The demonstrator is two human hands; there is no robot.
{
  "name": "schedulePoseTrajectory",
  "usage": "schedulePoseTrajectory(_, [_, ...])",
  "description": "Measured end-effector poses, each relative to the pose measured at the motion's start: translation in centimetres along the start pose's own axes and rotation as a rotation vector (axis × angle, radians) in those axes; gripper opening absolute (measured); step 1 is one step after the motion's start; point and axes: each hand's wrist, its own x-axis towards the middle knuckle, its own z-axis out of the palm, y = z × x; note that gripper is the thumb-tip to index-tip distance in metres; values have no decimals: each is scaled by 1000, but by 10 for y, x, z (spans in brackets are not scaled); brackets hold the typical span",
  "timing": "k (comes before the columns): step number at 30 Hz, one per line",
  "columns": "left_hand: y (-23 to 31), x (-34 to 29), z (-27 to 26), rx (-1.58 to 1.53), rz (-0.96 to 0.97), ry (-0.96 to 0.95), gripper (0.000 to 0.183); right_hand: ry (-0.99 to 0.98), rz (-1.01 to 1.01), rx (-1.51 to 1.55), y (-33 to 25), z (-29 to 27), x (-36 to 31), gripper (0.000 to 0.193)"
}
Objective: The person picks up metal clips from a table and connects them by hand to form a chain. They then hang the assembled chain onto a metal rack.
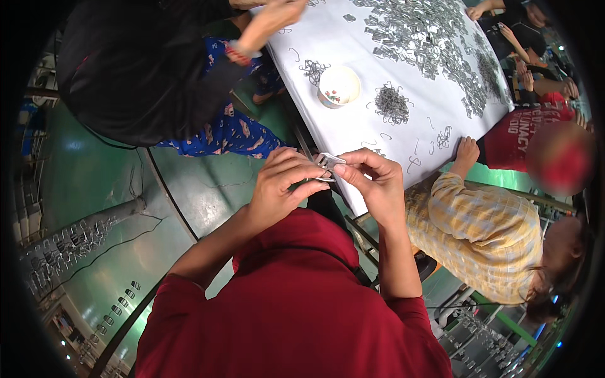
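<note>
Close to the near corner of the white-covered table (353,135), I hold a small silvery metal bracket (326,162) in front of me with both hands. My left hand (285,183) grips its left side between thumb and fingers. My right hand (376,179) pinches its right side between thumb and index finger. Fingers hide part of the bracket, so whether a wire hook is in it I cannot make out. Just beyond my hands lie loose dark wire hooks (413,162) and a pile of wire hooks (392,104).
A white paper tub (339,87) stands beyond my hands. A large spread of small metal pieces (419,38) covers the table's far part. A person in dark clothes (151,75) is at left; a person in yellow plaid (482,227) is at right. Metal pieces hang on racks (69,246).
</note>
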Motion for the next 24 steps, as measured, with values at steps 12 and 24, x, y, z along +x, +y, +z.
schedulePoseTrajectory(12, [1,0,3,-97,-76,-52,21,-27,-104,0,-10,-2,-19,9])
schedulePoseTrajectory(24, [-3,5,7,-298,-186,-23,16,-224,-59,-1,24,-57,28,20])
